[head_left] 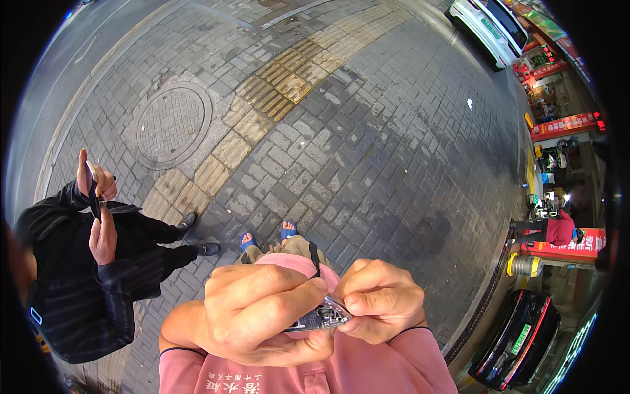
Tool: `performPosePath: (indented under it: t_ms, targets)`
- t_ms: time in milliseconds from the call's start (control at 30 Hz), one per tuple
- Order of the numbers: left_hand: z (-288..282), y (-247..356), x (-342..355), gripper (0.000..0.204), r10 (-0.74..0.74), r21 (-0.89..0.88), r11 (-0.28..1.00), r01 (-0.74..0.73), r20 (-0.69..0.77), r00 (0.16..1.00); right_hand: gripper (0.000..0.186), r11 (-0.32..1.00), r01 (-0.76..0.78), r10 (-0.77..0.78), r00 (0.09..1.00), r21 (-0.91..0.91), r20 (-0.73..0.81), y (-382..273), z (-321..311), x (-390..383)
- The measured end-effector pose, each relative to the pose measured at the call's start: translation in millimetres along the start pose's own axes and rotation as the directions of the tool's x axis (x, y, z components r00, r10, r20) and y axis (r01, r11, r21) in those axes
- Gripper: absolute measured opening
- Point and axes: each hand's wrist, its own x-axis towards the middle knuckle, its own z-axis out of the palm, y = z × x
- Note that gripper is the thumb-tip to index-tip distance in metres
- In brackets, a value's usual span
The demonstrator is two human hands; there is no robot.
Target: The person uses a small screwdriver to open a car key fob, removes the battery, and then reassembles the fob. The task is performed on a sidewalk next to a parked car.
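Observation:
Close to my chest I hold a small flat dark device that looks like a key fob (323, 318), with a silver rim and metallic parts showing on its face. My left hand (259, 312) is closed around its body, thumb below and fingers curled above. My right hand (382, 301) pinches at its right end, with thumb and fingertips pressed together. Whether those fingertips hold a separate small part is hidden. A black strap (315, 257) shows just above my left fingertips, over the pink shirt (367, 368).
At left stands a person in dark clothes (85, 276), holding a phone (94, 190). Grey paving (367, 164) spreads ahead, with a yellow tactile strip (275, 82) and a manhole cover (172, 125). Right are a white car (489, 29), a black car (518, 341), a cable reel (525, 265) and shopfronts.

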Motion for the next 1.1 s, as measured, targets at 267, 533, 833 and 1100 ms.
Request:
performPosePath:
  t_ms: [267,533,833,1100]
  targets:
    - [-1,7,0,0.034,-0.067,0.045,0.997,0.064,0.074,0.995,0.03,0.999,0.023,-0.023,1.0,0.033,0.005,4,-2,-4]
    - [-1,7,1,0.034,-0.078,0.04,0.996,0.074,0.087,0.993,0.015,0.941,-0.309,0.29,0.947,0.141,0.136,-8,-20,16]
    - [-5,6,2,0.035,-0.061,0.032,0.998,0.058,0.126,0.99,0.032,0.931,-0.356,0.361,0.932,-0.084,0.041,-22,-16,24]
    - [-6,4,0,0.035,-0.052,0.076,0.996,0.042,0.141,0.989,0.036,0.905,-0.424,0.426,0.899,-0.046,0.098,-18,-21,26]
